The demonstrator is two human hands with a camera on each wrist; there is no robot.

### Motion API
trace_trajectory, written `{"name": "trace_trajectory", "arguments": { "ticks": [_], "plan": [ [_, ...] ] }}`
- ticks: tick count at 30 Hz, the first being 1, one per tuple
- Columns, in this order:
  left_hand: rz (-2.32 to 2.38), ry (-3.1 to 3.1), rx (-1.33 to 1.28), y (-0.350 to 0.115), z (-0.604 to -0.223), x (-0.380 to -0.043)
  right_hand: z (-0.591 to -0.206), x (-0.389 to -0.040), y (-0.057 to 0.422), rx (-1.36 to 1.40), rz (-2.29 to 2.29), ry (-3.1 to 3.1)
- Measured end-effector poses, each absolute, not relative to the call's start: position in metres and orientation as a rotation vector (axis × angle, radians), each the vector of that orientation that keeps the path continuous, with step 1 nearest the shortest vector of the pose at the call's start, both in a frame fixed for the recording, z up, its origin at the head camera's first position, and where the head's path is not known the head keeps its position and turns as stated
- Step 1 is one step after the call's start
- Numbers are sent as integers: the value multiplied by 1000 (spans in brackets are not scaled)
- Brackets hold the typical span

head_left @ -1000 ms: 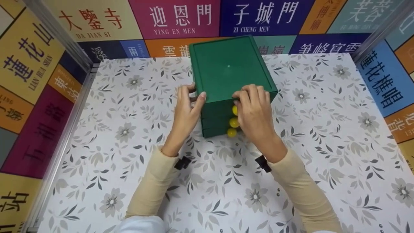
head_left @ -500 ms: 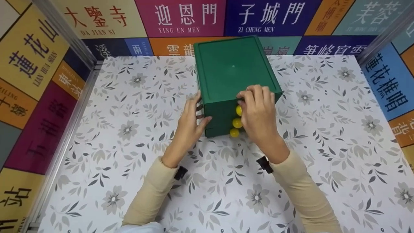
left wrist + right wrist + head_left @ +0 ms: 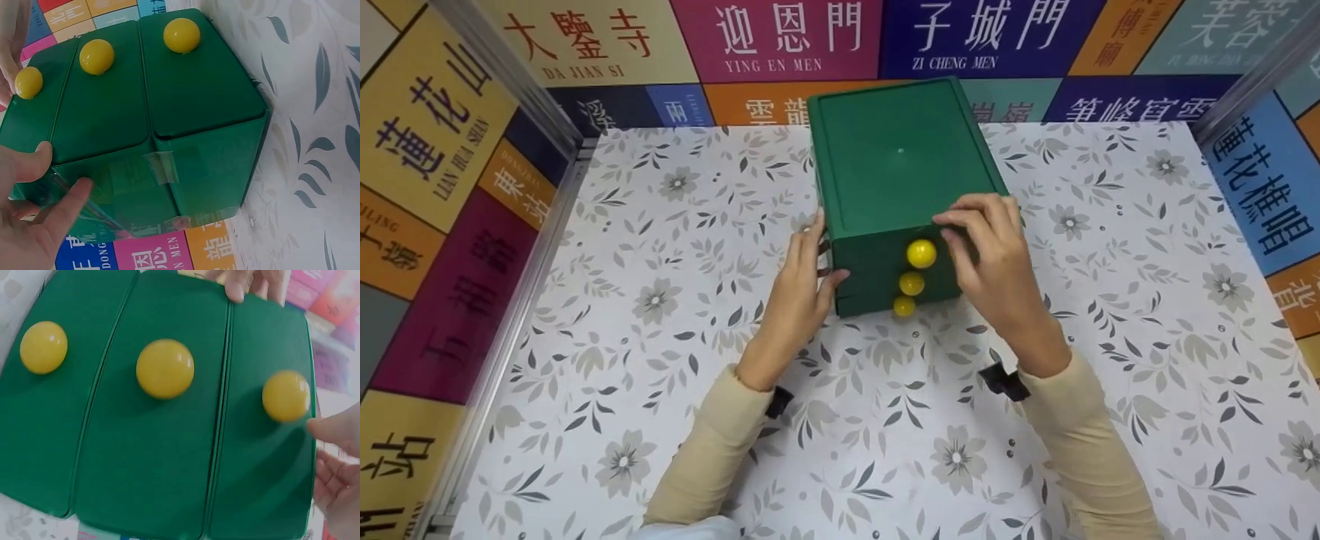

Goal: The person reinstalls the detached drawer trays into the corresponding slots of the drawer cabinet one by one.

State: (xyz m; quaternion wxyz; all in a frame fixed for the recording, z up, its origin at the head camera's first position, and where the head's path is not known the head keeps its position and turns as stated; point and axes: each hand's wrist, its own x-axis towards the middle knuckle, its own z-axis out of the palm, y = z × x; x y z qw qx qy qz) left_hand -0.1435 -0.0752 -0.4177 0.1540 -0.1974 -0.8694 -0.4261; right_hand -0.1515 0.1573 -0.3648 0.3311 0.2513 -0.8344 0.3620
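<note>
A green box of three stacked drawers (image 3: 885,165) stands at the back of the table. Each drawer front has a round yellow knob, including the top knob (image 3: 922,253), middle knob (image 3: 912,283) and bottom knob (image 3: 904,305). My left hand (image 3: 795,281) rests against the box's left side, its thumb (image 3: 42,157) on the front near the corner. My right hand (image 3: 994,251) touches the top front edge with its fingertips, right of the top knob and apart from it. All three drawers look closed in the right wrist view.
A white tabletop (image 3: 660,375) with a grey flower pattern surrounds the box. Behind it rises a wall of coloured panels (image 3: 787,41) with large lettering, close to the box's rear. Similar panels stand at left and right, with metal posts at the corners.
My left hand has slid down from the top front corner along the left side. My right hand has moved right, off the top knob, which now shows fully.
</note>
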Motion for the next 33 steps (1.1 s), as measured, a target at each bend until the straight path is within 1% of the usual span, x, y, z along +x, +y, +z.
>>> {"name": "trace_trajectory", "arguments": {
  "ticks": [5, 9, 13, 18, 23, 33],
  "plan": [
    [-1106, -2509, -561, -73, -420, -142, -378, -151, 186, 411, 1102, -2094],
    [-1051, -2503, -580, -72, -423, -143, -397, -152, 209, 263, 1228, -2249],
    [-994, -2506, -598, -72, -425, -144, -418, -155, 221, 289, 1285, -2448],
    [-961, -2569, -581, -74, -426, -150, -434, -160, 221, 346, 1222, -2476],
    [-1032, -2605, -576, -79, -427, -159, -438, -166, 218, 361, 1168, -2397],
    [-980, -2581, -595, -81, -427, -185, -442, -176, 211, 332, 1058, -2327]
  ]
}}
